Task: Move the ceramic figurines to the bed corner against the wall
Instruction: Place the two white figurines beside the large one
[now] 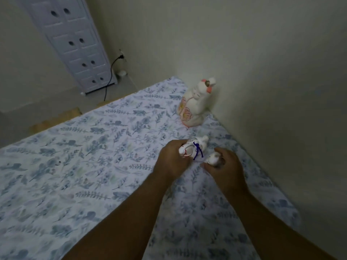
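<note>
A tall white ceramic figurine with pink flowers stands upright on the bed, in the corner against the wall. My left hand grips a white figurine with a blue cord just above the sheet, a little nearer than the tall one. To its right, my right hand holds a small white and brown figurine, partly hidden by my fingers. Both hands are close together near the wall side of the bed.
The bed has a blue leaf-patterned sheet and runs along the wall on the right. Beyond the far bed edge are a white drawer cabinet, a black cable plugged into a socket, and bare floor.
</note>
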`<state>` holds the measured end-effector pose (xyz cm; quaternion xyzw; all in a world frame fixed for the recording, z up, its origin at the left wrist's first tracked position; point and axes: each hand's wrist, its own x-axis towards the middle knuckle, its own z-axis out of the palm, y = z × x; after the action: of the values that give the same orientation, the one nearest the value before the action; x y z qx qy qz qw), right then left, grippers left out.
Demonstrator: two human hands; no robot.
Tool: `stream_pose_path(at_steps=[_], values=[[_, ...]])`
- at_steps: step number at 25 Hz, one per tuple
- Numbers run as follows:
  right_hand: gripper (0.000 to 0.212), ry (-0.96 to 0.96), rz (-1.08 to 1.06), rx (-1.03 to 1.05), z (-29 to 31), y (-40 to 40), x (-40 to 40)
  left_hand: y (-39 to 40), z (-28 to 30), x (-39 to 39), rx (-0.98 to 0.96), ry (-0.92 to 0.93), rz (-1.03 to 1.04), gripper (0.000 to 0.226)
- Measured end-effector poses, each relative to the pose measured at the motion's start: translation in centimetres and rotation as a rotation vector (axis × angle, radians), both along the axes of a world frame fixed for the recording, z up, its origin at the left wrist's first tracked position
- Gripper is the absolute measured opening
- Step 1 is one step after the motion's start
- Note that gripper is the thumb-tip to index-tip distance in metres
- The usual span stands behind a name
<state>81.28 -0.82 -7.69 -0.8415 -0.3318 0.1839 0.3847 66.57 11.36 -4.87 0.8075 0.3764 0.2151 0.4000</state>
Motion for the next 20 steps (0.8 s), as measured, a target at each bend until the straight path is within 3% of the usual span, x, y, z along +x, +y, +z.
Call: stream_pose_path(at_steps=[5, 10, 20], values=[[0.063, 0.0, -0.001, 0.044, -2.0, 1.0, 3.9, 1.6, -1.3, 5.6, -0.024, 0.025, -0.004, 0.035], [0.057, -0.063, 0.006, 0.09, -2.6, 0.8, 3.7, 1.8, -1.6, 5.7, -0.107, -0.001, 0.003, 0.047], [0.052, -0.048, -0.05, 0.084, -1.9, -0.7, 1.3, 1.4, -1.3, 5.7, -0.127, 0.04, 0.01, 0.052]])
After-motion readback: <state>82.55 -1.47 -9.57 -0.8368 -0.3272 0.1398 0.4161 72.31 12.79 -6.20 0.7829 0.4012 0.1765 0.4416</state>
